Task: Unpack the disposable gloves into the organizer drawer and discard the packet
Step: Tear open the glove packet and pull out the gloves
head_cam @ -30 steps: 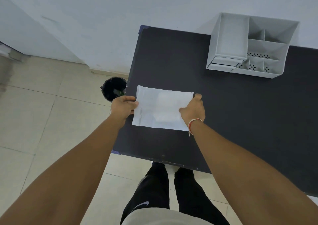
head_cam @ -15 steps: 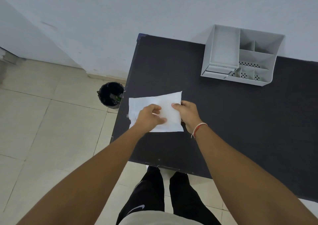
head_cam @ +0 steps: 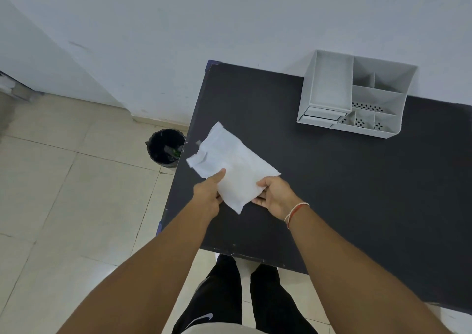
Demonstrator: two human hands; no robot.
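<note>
Both bare forearms reach forward and down over the near left part of the black table, converging on the white packet. The left hand grips the packet's left edge, thumb pressed on top and pointing up toward the far side, the other fingers hidden beneath. The right hand, with a red-and-white thread band at its wrist, pinches the packet's near right edge, thumb on top and fingers curled under. Half a second ago the packet lay nearly square to the table edge with both hands on top of its near portion; now it is turned on a diagonal, its far end pointing up and left, away from the left hand, and its near corner hangs down between the two hands. The packet is a soft, flat white pouch, slightly puffed in the middle, with a crumpled, folded flap at its far left end; whether it rests on the table or is lifted clear cannot be told. The grey organizer stands well beyond the right hand, against the wall. The black bin sits on the floor to the left of and beyond the left hand, just beside the table edge.
</note>
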